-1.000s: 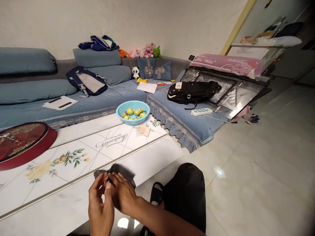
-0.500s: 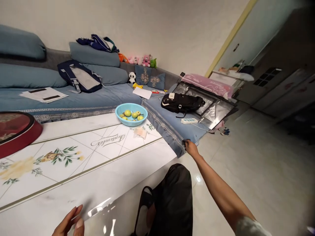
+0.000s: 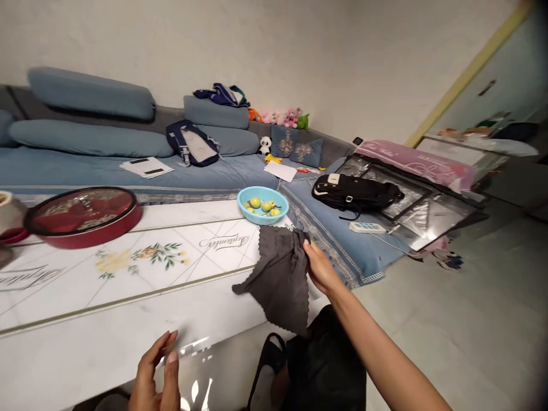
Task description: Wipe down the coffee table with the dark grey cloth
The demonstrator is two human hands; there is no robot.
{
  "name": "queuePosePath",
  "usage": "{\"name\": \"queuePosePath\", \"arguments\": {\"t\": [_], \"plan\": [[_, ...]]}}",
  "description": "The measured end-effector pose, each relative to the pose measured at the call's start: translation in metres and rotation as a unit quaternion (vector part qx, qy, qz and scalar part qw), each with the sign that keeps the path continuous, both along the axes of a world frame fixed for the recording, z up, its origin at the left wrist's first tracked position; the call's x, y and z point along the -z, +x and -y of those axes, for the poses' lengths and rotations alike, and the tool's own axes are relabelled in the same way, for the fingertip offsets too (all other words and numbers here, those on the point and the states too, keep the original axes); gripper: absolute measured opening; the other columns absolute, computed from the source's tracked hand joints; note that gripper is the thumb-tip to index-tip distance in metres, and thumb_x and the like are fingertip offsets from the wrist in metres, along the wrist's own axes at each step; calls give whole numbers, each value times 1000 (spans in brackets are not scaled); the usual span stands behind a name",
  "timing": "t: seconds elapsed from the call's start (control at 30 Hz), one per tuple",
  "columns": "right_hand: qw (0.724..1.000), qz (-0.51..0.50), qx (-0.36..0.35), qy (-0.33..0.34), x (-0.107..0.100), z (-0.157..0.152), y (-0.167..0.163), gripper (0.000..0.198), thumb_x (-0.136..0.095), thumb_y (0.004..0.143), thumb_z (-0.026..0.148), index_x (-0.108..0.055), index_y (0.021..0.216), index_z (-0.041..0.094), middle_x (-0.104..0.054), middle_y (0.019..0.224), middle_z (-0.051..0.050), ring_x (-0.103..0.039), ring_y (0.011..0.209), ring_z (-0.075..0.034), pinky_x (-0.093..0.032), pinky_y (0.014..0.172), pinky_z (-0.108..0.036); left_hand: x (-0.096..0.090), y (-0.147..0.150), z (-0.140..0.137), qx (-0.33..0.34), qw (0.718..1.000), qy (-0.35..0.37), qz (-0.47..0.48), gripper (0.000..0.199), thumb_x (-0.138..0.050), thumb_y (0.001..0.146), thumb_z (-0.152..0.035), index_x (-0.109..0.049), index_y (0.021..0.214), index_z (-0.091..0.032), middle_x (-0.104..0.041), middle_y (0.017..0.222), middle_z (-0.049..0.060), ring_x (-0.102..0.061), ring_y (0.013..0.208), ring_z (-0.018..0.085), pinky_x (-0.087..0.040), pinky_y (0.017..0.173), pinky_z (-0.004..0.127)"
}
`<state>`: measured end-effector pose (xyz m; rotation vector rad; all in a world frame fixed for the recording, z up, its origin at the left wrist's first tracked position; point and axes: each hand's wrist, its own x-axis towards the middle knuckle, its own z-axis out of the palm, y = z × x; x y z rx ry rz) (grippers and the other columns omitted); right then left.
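My right hand point(image 3: 319, 264) grips a dark grey cloth point(image 3: 280, 279) with scalloped edges by its upper right part. The cloth hangs spread over the right end of the white patterned table point(image 3: 205, 302), partly in front of it. Low at the table's front edge, my left hand point(image 3: 156, 374) has its thumb and fingers apart, holding nothing. Just behind the cloth stands a light blue basin point(image 3: 263, 218) with several yellow-green fruits point(image 3: 256, 202) in it.
On the table's left sits a round red lidded tray point(image 3: 83, 220). A blue sofa point(image 3: 231, 171) runs behind, holding a navy bag point(image 3: 192, 142), papers point(image 3: 148, 166), a black backpack point(image 3: 355, 194) and a power strip point(image 3: 367, 228). My legs are under the table's front edge.
My right hand has come up and left from beside the table, bringing the grey cloth into view over its end. The camera has turned left. My left hand stays open.
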<state>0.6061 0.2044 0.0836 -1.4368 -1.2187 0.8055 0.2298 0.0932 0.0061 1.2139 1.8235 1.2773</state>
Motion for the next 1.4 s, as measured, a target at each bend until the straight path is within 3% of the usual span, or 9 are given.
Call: {"name": "queuePosePath", "arguments": {"t": [0.17,0.3,0.43,0.63,0.83,1.0,1.17,1.27,1.4], "plan": [[926,294,-236,-22,39,27,-32,55,-64,103,61,-65,152,37,-55,166,-6,-44,159,-31,-26,135,-59,13,-15,8,-20,999,27,21,59,-62,97,-67,-65,139,-26,-74,136,10,-67,129,35,-58,94,45],[945,301,-126,-37,63,52,-28,53,-51,110,57,-60,158,35,-43,174,-9,-40,161,-30,-34,132,-57,17,-18,11,-20,998,26,45,57,-65,98,-64,-65,139,-26,-74,138,10,-66,131,33,-55,106,47],[913,378,-142,-59,103,54,-55,77,-60,105,63,-35,172,35,-20,183,-9,-18,169,-35,-26,134,-64,18,-16,9,-19,998,2,66,54,-62,100,-65,-66,140,-28,-73,140,9,-65,134,33,-58,100,43],[896,431,-72,-81,138,-25,-169,87,-69,100,58,-42,168,11,-22,179,-28,-18,166,-48,-19,132,-71,43,-29,9,-34,995,50,83,53,-67,100,-60,-67,139,-24,-75,136,13,-69,129,33,-56,110,48],[847,391,-349,95,136,8,-280,61,-66,101,31,-56,159,15,-36,177,-18,-31,165,-34,-24,136,-58,35,-40,12,-84,989,102,68,42,-67,104,-49,-68,136,-23,-77,129,11,-73,124,28,-57,109,43],[852,363,-371,69,144,58,-178,59,-48,102,13,-58,158,29,-45,173,-7,-38,163,-25,-36,133,-55,25,-46,19,-146,976,152,63,29,-68,105,-40,-74,127,-23,-80,118,7,-76,112,24,-61,102,39],[910,378,-162,-43,143,-16,-104,53,-48,108,38,-60,157,25,-43,173,-12,-35,163,-33,-30,134,-63,38,-43,23,-69,986,139,53,22,-61,107,-34,-76,119,-24,-81,104,6,-78,103,24,-64,93,36],[909,395,-128,-16,147,-53,-175,58,-52,106,37,-58,158,13,-40,174,-20,-34,163,-38,-28,133,-66,41,-37,21,-18,984,167,60,21,-57,108,-28,-76,118,-25,-81,97,4,-78,93,21,-64,84,32],[874,381,-292,69,147,-40,-291,56,-61,102,27,-59,158,19,-40,174,-15,-36,163,-36,-28,134,-63,34,-37,24,13,974,222,35,26,-57,106,-18,-73,125,-26,-80,96,3,-77,92,20,-64,87,33]]}}
